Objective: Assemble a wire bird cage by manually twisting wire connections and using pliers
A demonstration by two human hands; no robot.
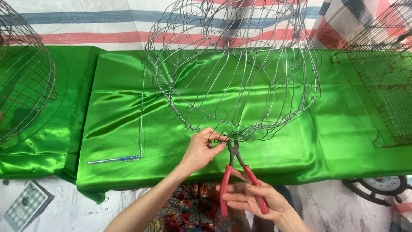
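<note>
Left hand [201,148] pinches a wire at the lower rim of the round wire cage frame [234,68], which rests on the green satin-covered surface [120,111]. Right hand [253,197] grips the red-handled pliers [238,172], jaws nipping the same joint. Best approach imo: keep wire taut w/ the pinch, twist pliers slowly, fingertips clear of the jaws.
</note>
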